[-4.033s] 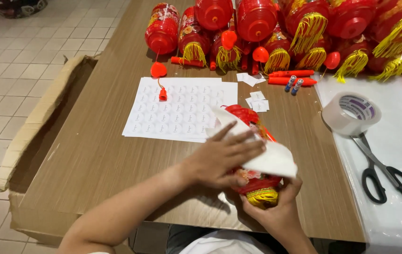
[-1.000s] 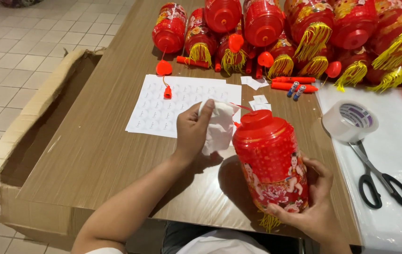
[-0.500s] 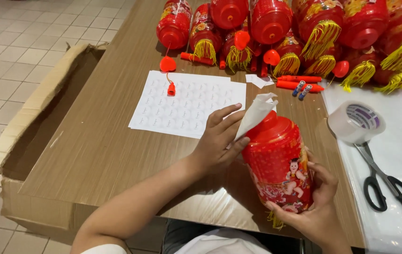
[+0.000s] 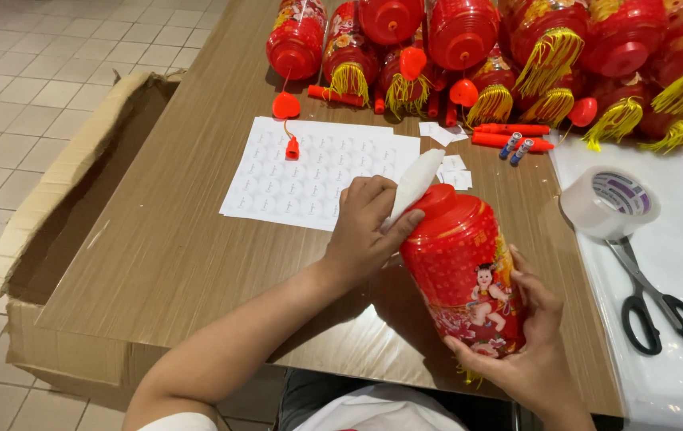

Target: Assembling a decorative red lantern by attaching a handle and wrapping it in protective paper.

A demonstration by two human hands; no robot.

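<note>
Head view, looking down on a brown table, and the lantern sits tilted just above the near edge, cap end pointing up and away. The right hand cups it from below and behind, fingers curled round the lower body, thumb lying on the printed side. The left hand is closed on a white cloth, thumb pressed against the red cap rim, cloth tip sticking up beside the cap.

This lantern looks light and hollow, a thin glossy shell, so it probably slides a little under the fingers and could dent if squeezed hard. The broad belly seems the sensible place for a grip, and the stiffer cap rim takes the pressing; a gold tassel shows below the palm and is best left hanging free.

Beyond it lie a white sticker sheet, a tape roll, scissors and a heap of more lanterns. A cardboard box stands left of the table.
</note>
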